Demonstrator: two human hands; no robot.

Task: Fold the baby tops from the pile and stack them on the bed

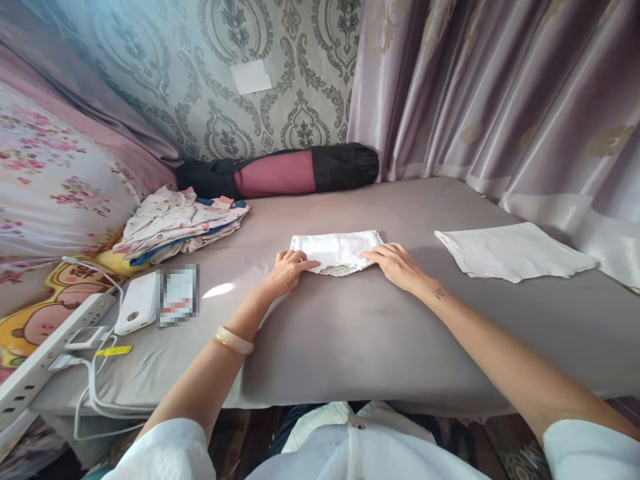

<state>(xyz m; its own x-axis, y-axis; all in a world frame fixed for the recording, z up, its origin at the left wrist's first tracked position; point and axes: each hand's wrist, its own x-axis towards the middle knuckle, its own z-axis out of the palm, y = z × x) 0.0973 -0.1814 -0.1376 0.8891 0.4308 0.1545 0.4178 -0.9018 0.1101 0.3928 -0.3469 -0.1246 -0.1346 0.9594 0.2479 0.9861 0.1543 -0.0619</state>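
A folded white cloth (337, 248) lies on the grey-covered surface straight ahead of me. Its near edge is slightly parted, showing a layer underneath; whether it is a garment I cannot tell. My left hand (289, 272) is closed at the cloth's near left corner, thumb laid over the top. At the near right corner, my right hand (399, 265) pinches the edge between thumb and fingers. Farther right, apart from both hands, a second white cloth (515, 251) is spread flat.
Folded clothes (183, 223) are stacked at the left. Nearer stand a white power bank (137, 303), a blurred packet (177, 295) and a power strip (55, 350) with cables. A black and pink rolled bag (277, 171) lies along the wall. Curtains (500, 100) hang at right.
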